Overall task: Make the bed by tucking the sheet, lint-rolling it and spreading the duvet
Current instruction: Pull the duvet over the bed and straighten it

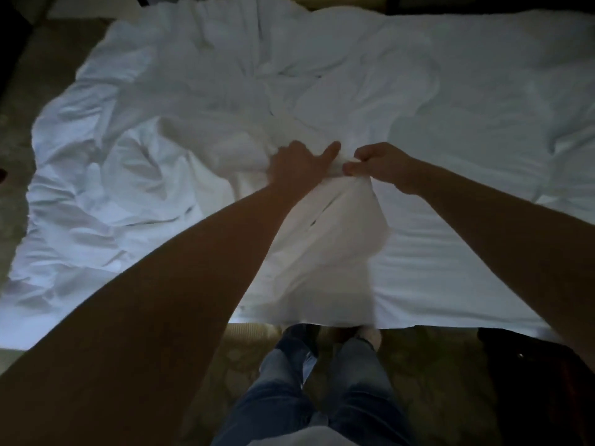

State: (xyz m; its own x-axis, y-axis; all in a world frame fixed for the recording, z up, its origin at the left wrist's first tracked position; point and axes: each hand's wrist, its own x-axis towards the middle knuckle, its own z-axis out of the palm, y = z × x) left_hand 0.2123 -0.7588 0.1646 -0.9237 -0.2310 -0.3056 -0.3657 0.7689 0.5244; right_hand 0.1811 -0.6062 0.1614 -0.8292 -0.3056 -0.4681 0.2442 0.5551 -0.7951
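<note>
A crumpled white duvet point(180, 130) lies heaped over the left and middle of the bed. The flat white sheet point(476, 130) shows on the right half. Both hands meet at the middle of the bed on a raised fold of the duvet. My left hand point(299, 164) grips the bunched cloth with its thumb stretched out to the right. My right hand point(376, 165) pinches the same fold between thumb and curled fingers. From the fold, a flap of duvet hangs down toward the bed's near edge point(418, 326).
I stand at the bed's near edge in jeans point(322, 387) on a patterned carpet point(428, 381). A dark object point(534, 381) sits on the floor at the lower right. The duvet spills over the bed's left side onto the carpet.
</note>
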